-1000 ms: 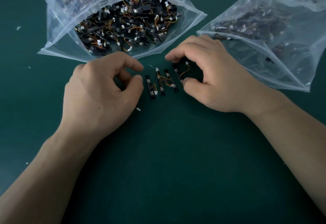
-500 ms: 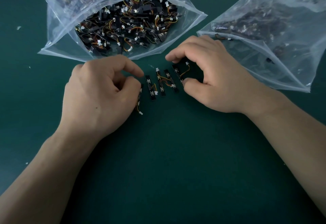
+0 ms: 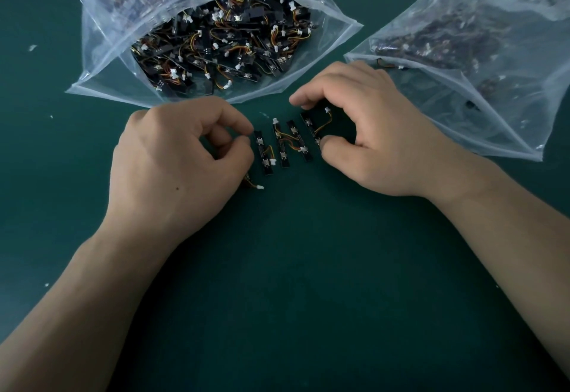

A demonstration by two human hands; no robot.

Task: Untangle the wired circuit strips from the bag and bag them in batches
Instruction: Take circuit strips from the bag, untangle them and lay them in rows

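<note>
Several black circuit strips with orange-yellow wires and white plugs lie side by side in a short row (image 3: 282,146) on the green mat. My right hand (image 3: 373,132) pinches the rightmost strip (image 3: 309,125) end to end between forefinger and thumb. My left hand (image 3: 179,163) is curled at the row's left end, its thumb and fingers round another strip. That strip is almost hidden; only its wire and white plug (image 3: 260,187) poke out below the thumb. The open clear bag (image 3: 92,80) behind my hands holds a tangled heap of strips (image 3: 222,49).
A second clear bag (image 3: 493,108) with more strips inside lies at the right, its mouth near my right hand. Small white scraps (image 3: 32,47) dot the mat at the left. The green mat (image 3: 308,268) stretches toward me between my forearms.
My left hand has slid right with its strip, up against the left end of the row; the white plug moved right with it. My right hand kept its pinch and stayed put.
</note>
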